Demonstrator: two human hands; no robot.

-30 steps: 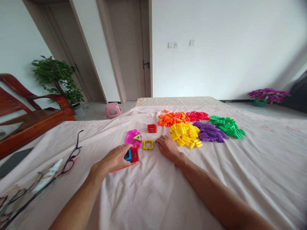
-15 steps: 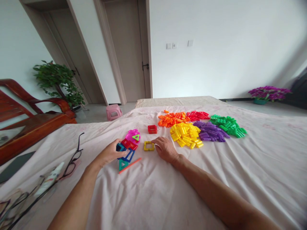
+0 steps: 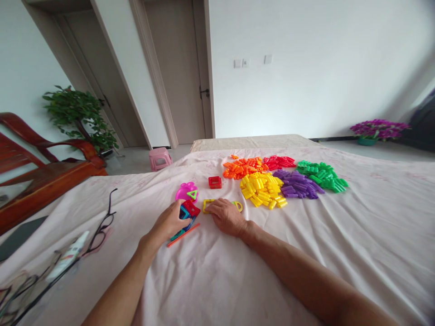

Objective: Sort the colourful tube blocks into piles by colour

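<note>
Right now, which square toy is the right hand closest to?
The yellow square, partly covered by the right hand. The stacked red squares sit farther off, while the left hand holds a red piece and blue pieces.

Just below frame centre, the left hand [image 3: 170, 222] held coloured tiles [image 3: 192, 208] while the right hand [image 3: 227, 217] touched a yellow square [image 3: 204, 207].

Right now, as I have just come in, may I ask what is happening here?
A person's left hand grips red and blue frame tiles near a magenta dish. The right hand lies over a yellow square frame, covering part of it. Beyond, toward the right, lie colour-sorted piles of plastic pieces, the yellow pile nearest.
</note>
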